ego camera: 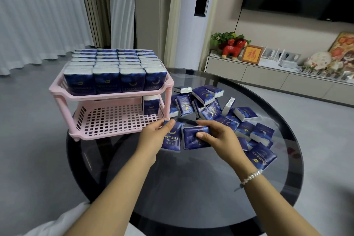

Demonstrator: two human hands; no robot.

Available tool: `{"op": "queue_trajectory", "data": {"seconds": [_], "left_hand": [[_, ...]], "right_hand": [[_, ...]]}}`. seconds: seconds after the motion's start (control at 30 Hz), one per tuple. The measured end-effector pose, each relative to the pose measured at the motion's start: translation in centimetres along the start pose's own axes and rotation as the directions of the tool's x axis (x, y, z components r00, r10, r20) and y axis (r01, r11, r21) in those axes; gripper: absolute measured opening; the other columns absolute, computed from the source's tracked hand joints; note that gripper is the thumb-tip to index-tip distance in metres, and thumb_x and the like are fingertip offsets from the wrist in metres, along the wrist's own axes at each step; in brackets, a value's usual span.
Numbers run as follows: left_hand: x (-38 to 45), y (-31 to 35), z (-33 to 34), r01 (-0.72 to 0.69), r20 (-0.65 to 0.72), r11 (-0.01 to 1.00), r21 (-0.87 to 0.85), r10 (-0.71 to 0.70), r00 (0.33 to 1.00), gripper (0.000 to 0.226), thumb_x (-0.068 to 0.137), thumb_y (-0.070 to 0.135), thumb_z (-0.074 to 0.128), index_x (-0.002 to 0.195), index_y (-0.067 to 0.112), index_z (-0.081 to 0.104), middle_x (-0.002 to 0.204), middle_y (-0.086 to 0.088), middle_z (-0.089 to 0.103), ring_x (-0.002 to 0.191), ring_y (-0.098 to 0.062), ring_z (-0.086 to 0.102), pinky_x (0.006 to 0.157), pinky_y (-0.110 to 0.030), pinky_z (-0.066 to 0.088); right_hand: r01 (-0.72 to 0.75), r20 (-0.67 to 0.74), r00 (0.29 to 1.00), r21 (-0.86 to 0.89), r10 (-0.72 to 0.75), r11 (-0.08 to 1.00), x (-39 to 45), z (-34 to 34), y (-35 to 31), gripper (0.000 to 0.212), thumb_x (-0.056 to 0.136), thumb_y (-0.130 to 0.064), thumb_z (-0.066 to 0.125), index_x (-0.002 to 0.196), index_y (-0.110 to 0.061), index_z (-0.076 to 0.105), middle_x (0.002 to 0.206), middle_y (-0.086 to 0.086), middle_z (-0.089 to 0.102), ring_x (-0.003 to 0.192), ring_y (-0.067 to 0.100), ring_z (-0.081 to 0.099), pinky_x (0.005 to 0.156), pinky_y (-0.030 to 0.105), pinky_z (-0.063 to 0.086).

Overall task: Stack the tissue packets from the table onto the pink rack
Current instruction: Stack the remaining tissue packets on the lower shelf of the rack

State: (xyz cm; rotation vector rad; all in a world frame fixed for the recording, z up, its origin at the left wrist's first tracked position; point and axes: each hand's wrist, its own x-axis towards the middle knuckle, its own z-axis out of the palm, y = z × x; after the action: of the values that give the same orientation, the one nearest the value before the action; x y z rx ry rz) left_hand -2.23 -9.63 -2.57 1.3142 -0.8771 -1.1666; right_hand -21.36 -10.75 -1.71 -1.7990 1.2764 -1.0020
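1. Head view: your left hand point(153, 136) has its fingers point(169, 123) curled over the top edge of one tissue packet point(171, 139), thumb side pinching it upright-ish above the counter point(191, 178).
2. Your right hand point(216, 136) grips a second packet point(193, 138): thumb on its near face, the other digits wrapped over its far edge. The two packets sit side by side, edges nearly touching.
3. The pink rack point(115, 97) stands just left of and beyond your hands. Its top shelf is packed with upright packets in rows; the lower shelf point(118, 119) holds a single packet point(151, 104) standing in the back right corner.
4. The relation that matters: the open slot on the lower shelf lies forward and slightly left of your left hand, which is plainly the nearer one. The left packet's long axis runs roughly toward you, label reading upright, so it probably needs only a tip-up to stand like the one already there.
5. The right packet lies with its long axis across, so I judge it needs a quarter turn first.
6. The loose pile point(220, 113) of remaining packets lies to the right of the rack, beyond and beside your right hand.
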Motion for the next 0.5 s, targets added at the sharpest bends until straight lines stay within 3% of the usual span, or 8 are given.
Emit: {"op": "queue_trajectory", "data": {"seconds": [0.07, 0.13, 0.2, 0.27, 0.37, 0.5], "left_hand": [[-0.1, 0.2, 0.1, 0.004, 0.07, 1.0, 0.018, -0.006, 0.998, 0.033, 0.086, 0.028, 0.067, 0.115, 0.013, 0.067, 0.114, 0.0, 0.068, 0.108, -0.016, 0.061, 0.103, -0.033, 0.044], [-0.4, 0.3, 0.4, 0.016, 0.168, 0.999, 0.039, -0.023, 0.986, 0.039, 0.089, 0.026, 0.063, 0.124, 0.01, 0.061, 0.124, 0.002, 0.061, 0.117, -0.014, 0.056, 0.109, -0.033, 0.038], [-0.6, 0.3, 0.7, 0.035, 0.23, 0.999, 0.033, -0.041, 0.972, 0.038, 0.091, 0.024, 0.059, 0.127, 0.01, 0.059, 0.128, 0.005, 0.057, 0.12, -0.012, 0.053, 0.11, -0.033, 0.037], [-0.7, 0.4, 0.6, 0.068, 0.272, 0.998, 0.016, -0.07, 0.96, 0.035, 0.093, 0.026, 0.056, 0.125, 0.014, 0.059, 0.126, 0.006, 0.06, 0.116, -0.011, 0.057, 0.106, -0.032, 0.041], [-0.8, 0.7, 0.4, 0.152, 0.375, 0.988, -0.032, -0.129, 0.918, 0.021, 0.095, 0.027, 0.051, 0.109, 0.017, 0.063, 0.096, 0.009, 0.073, 0.089, -0.005, 0.068, 0.086, -0.023, 0.054], [-0.7, 0.4, 0.4, 0.156, 0.465, 0.985, -0.073, -0.104, 0.879, 0.035, 0.09, 0.006, 0.056, 0.125, 0.008, 0.054, 0.118, -0.003, 0.065, 0.102, -0.008, 0.064, 0.087, -0.017, 0.051]], "right_hand": [[0.032, 0.051, 0.998, -0.069, -0.028, 0.997, 0.0, 0.0, -0.1, 0.044, 0.08, -0.026, 0.071, 0.121, -0.036, 0.057, 0.113, -0.012, 0.064, 0.108, 0.008, 0.059, 0.087, 0.014, 0.049], [0.049, 0.078, 0.996, -0.074, -0.043, 0.996, 0.0, 0.0, -0.6, 0.058, 0.08, -0.023, 0.071, 0.131, -0.034, 0.046, 0.117, -0.015, 0.059, 0.112, -0.003, 0.052, 0.085, 0.003, 0.042], [0.04, 0.064, 0.997, -0.028, -0.038, 0.999, 0.2, 0.0, -0.7, 0.06, 0.076, -0.025, 0.073, 0.127, -0.037, 0.043, 0.119, -0.016, 0.059, 0.112, -0.003, 0.052, 0.088, 0.006, 0.042], [0.023, 0.048, 0.999, -0.04, -0.021, 0.999, 0.4, 0.0, -0.9, 0.054, 0.069, -0.032, 0.077, 0.112, -0.039, 0.046, 0.11, -0.018, 0.061, 0.105, -0.002, 0.056, 0.08, 0.005, 0.043], [0.062, 0.029, 0.998, -0.144, -0.058, 0.988, 0.7, 0.0, -0.9, 0.047, 0.062, -0.04, 0.078, 0.103, -0.033, 0.056, 0.1, -0.018, 0.062, 0.097, 0.0, 0.058, 0.077, 0.008, 0.045], [0.138, 0.006, 0.99, -0.127, -0.138, 0.982, 0.8, 0.1, -1.2, 0.045, 0.066, -0.043, 0.071, 0.11, -0.033, 0.067, 0.094, -0.023, 0.064, 0.092, -0.005, 0.06, 0.08, 0.009, 0.046]]}}
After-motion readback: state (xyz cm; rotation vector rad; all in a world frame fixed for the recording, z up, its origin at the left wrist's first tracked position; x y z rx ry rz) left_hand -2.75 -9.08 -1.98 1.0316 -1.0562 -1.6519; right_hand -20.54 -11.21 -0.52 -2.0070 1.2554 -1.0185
